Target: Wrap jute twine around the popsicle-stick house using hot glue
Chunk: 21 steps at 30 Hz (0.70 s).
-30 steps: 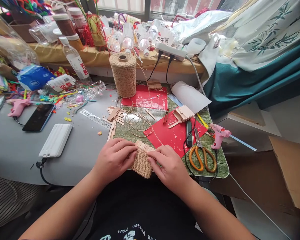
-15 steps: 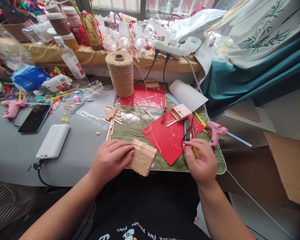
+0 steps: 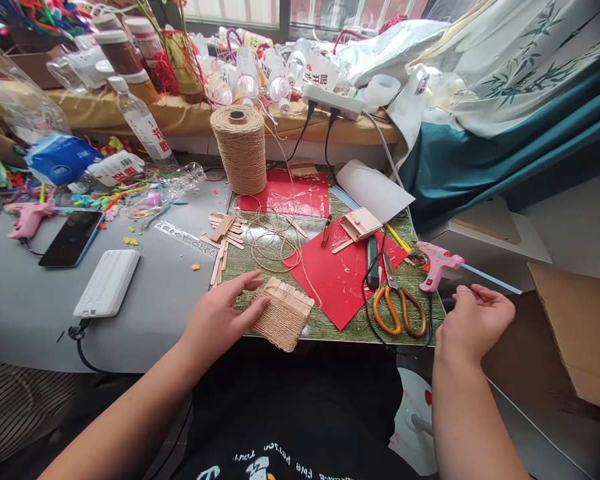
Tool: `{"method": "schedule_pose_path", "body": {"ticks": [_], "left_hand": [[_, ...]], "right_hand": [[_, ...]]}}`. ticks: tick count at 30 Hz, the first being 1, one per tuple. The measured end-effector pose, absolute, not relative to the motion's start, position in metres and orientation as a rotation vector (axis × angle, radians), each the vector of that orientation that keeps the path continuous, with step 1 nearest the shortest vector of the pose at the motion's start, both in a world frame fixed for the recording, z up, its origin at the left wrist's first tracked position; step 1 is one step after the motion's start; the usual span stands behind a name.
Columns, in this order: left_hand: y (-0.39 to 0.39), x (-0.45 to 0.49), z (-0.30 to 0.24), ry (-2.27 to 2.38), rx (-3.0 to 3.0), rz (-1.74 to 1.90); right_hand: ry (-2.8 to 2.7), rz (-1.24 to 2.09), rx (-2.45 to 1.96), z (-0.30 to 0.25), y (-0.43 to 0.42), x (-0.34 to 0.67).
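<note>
My left hand (image 3: 220, 313) lies flat on the green mat (image 3: 330, 327) with its fingers stretched out. Its thumb touches the left edge of a small panel of wooden sticks wrapped in jute twine (image 3: 283, 313). My right hand (image 3: 475, 320) hovers off the mat's right edge, just below the pink glue gun (image 3: 437, 261). That hand's fingers are loosely curled and apart, with nothing in them. Orange-handled scissors (image 3: 399, 308) lie between the two hands. A big spool of jute twine (image 3: 241, 148) stands at the back, and loose twine (image 3: 273, 241) trails from it to the panel.
Red paper sheets (image 3: 337, 277), loose wooden sticks (image 3: 227, 230) and a small stick piece (image 3: 363, 223) lie on the mat. A white power bank (image 3: 107, 281), a phone (image 3: 70, 238) and a second pink glue gun (image 3: 27, 219) sit at left. Bottles and a power strip (image 3: 333, 101) crowd the sill.
My right hand left the wrapped panel, passed over the scissors and moved right to just below the glue gun. My left hand stayed at the panel and opened its fingers.
</note>
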State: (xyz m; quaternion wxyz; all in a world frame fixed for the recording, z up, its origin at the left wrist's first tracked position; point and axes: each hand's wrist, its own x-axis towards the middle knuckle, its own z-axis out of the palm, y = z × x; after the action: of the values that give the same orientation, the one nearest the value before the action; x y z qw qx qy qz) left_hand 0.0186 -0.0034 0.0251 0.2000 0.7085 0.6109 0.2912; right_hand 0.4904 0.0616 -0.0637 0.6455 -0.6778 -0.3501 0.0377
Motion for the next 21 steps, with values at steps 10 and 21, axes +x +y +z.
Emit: {"method": "schedule_pose_path", "body": {"ticks": [10,21], "left_hand": [[0.005,0.014,0.024,1.709,2.008,0.689],[0.01,0.016,0.025,1.729,2.028,0.659]], "right_hand": [[-1.177,0.074,-1.903,-0.083,0.109,0.512],[-1.221,0.068,-1.934,-0.08,0.099,0.527]]}}
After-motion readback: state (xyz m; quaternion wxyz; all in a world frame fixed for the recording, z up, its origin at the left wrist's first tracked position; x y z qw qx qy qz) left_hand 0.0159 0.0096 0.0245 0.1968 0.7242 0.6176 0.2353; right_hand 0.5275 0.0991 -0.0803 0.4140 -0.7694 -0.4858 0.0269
